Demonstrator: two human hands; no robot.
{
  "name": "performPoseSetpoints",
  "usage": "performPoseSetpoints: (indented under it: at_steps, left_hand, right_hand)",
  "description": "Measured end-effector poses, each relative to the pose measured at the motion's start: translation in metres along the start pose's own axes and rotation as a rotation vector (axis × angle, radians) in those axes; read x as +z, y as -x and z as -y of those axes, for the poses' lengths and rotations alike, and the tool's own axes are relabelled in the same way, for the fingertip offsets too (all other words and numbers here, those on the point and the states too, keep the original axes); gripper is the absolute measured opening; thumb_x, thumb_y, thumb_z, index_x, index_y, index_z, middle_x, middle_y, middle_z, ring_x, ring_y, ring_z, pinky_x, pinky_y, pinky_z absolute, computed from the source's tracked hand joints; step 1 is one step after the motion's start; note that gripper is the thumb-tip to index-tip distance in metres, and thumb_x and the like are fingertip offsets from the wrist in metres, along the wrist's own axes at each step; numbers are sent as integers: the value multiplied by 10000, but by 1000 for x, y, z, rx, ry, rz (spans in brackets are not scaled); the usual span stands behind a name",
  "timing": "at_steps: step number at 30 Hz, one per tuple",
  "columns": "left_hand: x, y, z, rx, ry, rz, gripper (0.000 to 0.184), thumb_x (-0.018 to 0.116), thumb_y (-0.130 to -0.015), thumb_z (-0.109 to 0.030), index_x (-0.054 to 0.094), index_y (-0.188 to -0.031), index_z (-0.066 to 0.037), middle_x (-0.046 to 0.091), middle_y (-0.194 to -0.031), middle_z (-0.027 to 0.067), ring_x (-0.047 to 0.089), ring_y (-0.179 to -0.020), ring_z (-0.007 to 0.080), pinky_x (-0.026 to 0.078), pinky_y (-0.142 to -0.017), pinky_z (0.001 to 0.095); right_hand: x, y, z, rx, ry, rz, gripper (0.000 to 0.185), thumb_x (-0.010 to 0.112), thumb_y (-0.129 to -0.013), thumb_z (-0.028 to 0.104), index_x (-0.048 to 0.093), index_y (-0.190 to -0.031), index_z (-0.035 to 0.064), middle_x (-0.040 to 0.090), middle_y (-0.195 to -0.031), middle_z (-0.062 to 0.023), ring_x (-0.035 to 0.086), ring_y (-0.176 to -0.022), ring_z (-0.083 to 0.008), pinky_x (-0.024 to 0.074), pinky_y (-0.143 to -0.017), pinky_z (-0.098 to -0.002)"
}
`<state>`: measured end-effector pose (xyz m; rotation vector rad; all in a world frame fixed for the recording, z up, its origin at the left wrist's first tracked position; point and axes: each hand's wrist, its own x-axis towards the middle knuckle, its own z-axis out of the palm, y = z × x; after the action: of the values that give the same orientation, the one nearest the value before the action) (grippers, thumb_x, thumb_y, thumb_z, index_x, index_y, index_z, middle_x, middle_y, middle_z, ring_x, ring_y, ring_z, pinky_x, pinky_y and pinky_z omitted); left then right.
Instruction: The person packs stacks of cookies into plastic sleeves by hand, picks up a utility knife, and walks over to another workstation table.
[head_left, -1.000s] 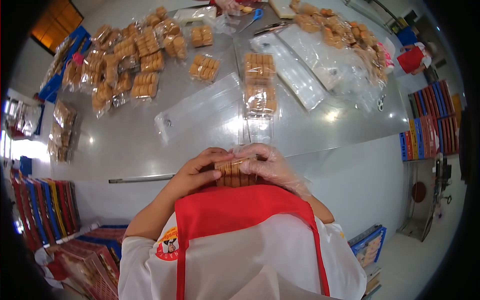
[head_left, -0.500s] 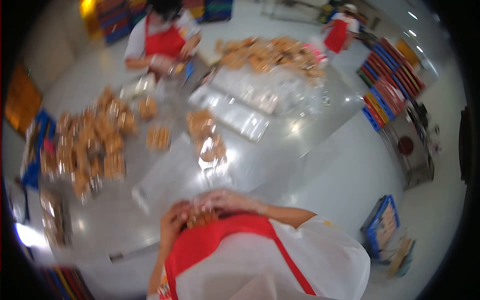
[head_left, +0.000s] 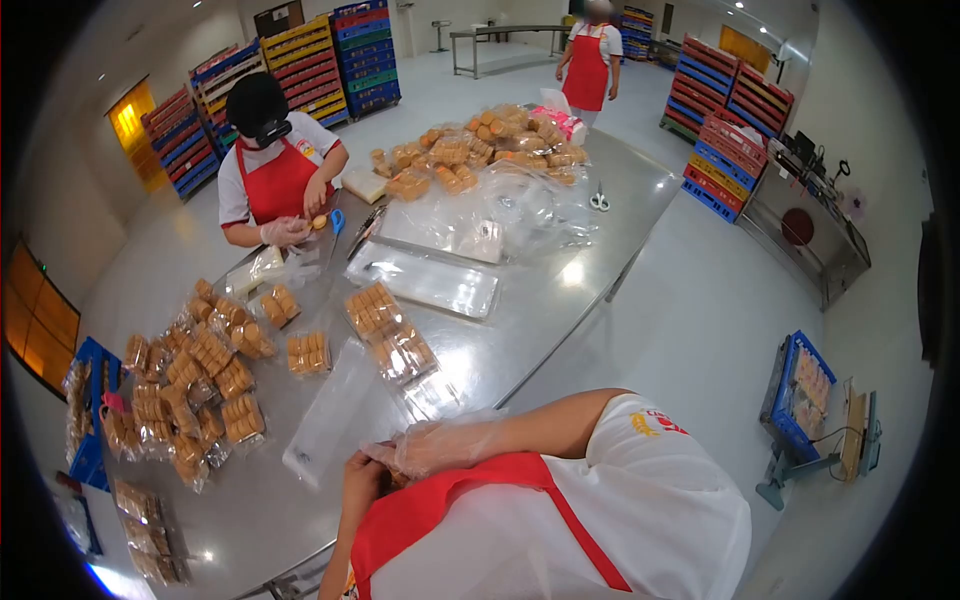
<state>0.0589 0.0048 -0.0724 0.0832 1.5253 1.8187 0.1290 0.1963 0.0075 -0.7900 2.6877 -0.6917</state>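
Close against my red apron [head_left: 440, 490], at the near table edge, my two hands are together around a clear-wrapped pack of round brown biscuits, mostly hidden now. My left hand [head_left: 362, 478] is bare, its fingers closed at the pack's left side. A loose clear plastic glove covers my right hand [head_left: 432, 446], which curls over the pack from above. Just beyond them lie a flat clear plastic bag [head_left: 328, 410] and two adjoining biscuit packs [head_left: 390, 335]. A single biscuit pack [head_left: 308, 353] sits farther left.
Heaped wrapped biscuits [head_left: 190, 375] cover the steel table's [head_left: 540, 345] left side; another heap [head_left: 490, 145] lies at the back. Clear trays [head_left: 425, 280], scissors [head_left: 599, 198] and plastic bags are around. Across the table a co-worker [head_left: 280, 175] handles a biscuit. Stacked crates [head_left: 365, 60] stand behind.
The view has swung upward and sharpened, showing more of the room. My hands stay together at the apron; the pack between them, visible earlier, is now mostly covered by my hands.
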Motion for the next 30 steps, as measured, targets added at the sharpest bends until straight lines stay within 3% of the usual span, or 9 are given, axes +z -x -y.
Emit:
performPoseSetpoints:
  at_steps: [11, 14, 17, 20, 21, 23, 25, 28, 30]
  left_hand:
    - [4, 7, 5, -8, -136, 24, 199, 542, -954, -130, 648, -1066, -4, 679, -885, 62, 646, -758, 166, 519, -680, 291]
    - [-6, -1, 17, 130, -412, 15, 234, 566, -932, -150, 685, -1004, 38, 676, -831, 86, 611, -706, 140, 495, -638, 293]
    - [-5, -6, 16, 68, -617, -73, 273, 567, -934, -197, 690, -996, 39, 696, -885, 163, 649, -789, 208, 503, -719, 327]
    - [6, -9, 0, 237, -864, -70, 306, 570, -937, -272, 707, -967, 0, 676, -931, 224, 635, -883, 403, 502, -794, 412]
    - [10, -9, -1, 380, -874, -82, 269, 573, -940, -222, 686, -927, 22, 669, -861, 199, 645, -803, 285, 488, -730, 356]
    - [30, 2, -19, 362, -799, -44, 278, 596, -938, -243, 689, -947, 19, 674, -913, 193, 653, -863, 322, 502, -777, 368]
    - [43, 4, -28, 371, -761, 34, 268, 605, -934, -243, 689, -974, 9, 673, -932, 178, 652, -863, 337, 509, -799, 379]
    - [62, 7, -45, 490, -931, 126, 229, 624, -903, -209, 691, -1025, -27, 648, -1042, 157, 626, -942, 341, 505, -846, 405]
    - [76, 4, -59, 850, -1183, 162, 229, 635, -852, -180, 691, -1025, -41, 605, -1122, 155, 590, -988, 334, 496, -867, 402]
  right_hand:
    - [-9, 16, 11, 159, -382, 22, 535, 504, -973, 318, 377, -1321, -68, 638, -1030, -271, 633, -975, -422, 497, -845, -446]
    - [-5, 10, 2, 479, -789, 130, 600, 593, -923, 300, 353, -1357, -38, 650, -1014, -253, 640, -945, -402, 497, -820, -434]
    - [-5, 7, 4, 268, -489, 169, 747, 680, -857, 285, 303, -1428, -15, 658, -1019, -247, 646, -920, -381, 497, -804, -423]
    - [6, -5, 8, 462, -448, 51, 1017, 752, -758, 281, 150, -1519, -24, 643, -1076, -290, 631, -1016, -425, 502, -877, -418]
    - [5, 1, 7, 446, -517, -39, 1023, 763, -743, 274, 168, -1526, -7, 635, -1123, -281, 634, -1019, -422, 500, -894, -422]
    - [27, 12, 2, 511, -601, -323, 727, 735, -751, 243, 433, -1359, -15, 667, -1086, -214, 655, -1035, -359, 512, -896, -410]
    - [-4, 32, 11, 499, -1343, -158, 628, 711, -791, 199, 476, -1340, 6, 661, -1093, -155, 646, -1051, -286, 510, -944, -379]
    - [24, 58, 0, 453, -1858, -408, 570, 673, -845, 190, 453, -1352, 51, 629, -1111, -102, 640, -1016, -250, 521, -941, -389]
    - [32, 72, 5, 607, -2049, -541, 553, 653, -877, 221, 427, -1353, 54, 610, -1143, -103, 635, -1016, -255, 519, -948, -409]
